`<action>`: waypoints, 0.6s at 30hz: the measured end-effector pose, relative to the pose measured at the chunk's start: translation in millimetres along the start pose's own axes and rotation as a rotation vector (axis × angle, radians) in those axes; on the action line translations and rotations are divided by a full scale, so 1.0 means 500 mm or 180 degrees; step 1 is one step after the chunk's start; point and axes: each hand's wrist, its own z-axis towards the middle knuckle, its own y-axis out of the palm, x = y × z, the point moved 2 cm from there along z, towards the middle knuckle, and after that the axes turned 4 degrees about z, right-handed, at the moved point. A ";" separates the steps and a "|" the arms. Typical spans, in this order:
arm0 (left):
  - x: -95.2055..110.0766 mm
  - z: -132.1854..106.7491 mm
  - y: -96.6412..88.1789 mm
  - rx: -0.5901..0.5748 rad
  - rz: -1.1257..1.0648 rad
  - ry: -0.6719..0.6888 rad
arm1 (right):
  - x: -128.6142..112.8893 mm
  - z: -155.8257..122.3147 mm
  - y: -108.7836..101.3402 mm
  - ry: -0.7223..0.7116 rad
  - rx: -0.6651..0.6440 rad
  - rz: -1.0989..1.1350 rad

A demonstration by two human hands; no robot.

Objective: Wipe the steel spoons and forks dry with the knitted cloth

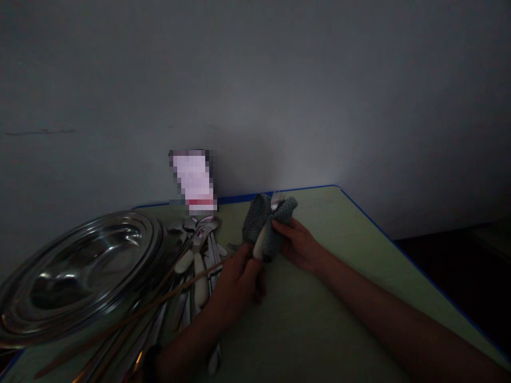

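Hand, left point(237, 274): nearest of all, and it looks pinched at the low end of the fork's pale handle, though the gloom blurs the exact contact.
Fork point(260, 243): there it is at one o'clock from that pinch, long axis seven to one, tines up top, tilted between both hands.
Hand, right point(297, 242): clutching cloth, five o'clock from the tines, thumb right by the neck.
Cloth point(256, 217): bunched, showing either side of the fork.
Cutlery pile point(202, 282): ten o'clock from the left wrist.
Metal dishes point(91, 276): stacked, further out that way.
Lit screen point(195, 178): eleven o'clock, far edge.
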 end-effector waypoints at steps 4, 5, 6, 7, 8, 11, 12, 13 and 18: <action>0.007 0.003 0.002 -0.0025 0.0254 -0.0025 | -0.004 -0.005 0.004 0.0062 0.0005 -0.0071; 0.010 0.004 0.002 -0.0020 0.0362 -0.0021 | -0.004 -0.005 0.006 0.0070 0.0015 -0.0090; 0.012 0.005 0.001 -0.0017 0.0473 -0.0010 | -0.004 -0.006 0.007 0.0068 0.0032 -0.0102; 0.014 0.006 0.001 -0.0017 0.0570 0.0005 | -0.004 -0.006 0.008 0.0051 0.0058 -0.0105; 0.016 0.006 0.000 -0.0031 0.0641 0.0013 | -0.003 -0.006 0.009 0.0026 0.0090 -0.0100; 0.022 0.006 -0.002 -0.0068 0.0791 0.0014 | 0.001 -0.003 0.011 -0.0059 0.0217 -0.0049; 0.024 0.006 -0.002 -0.0051 0.0865 0.0027 | 0.002 -0.002 0.010 -0.0079 0.0264 -0.0023; 0.027 0.006 -0.003 -0.0026 0.0972 0.0057 | 0.002 0.001 0.007 -0.0096 0.0315 0.0010; 0.035 0.002 0.001 0.0061 0.1543 0.0396 | -0.005 0.021 -0.020 -0.0218 0.0595 0.0196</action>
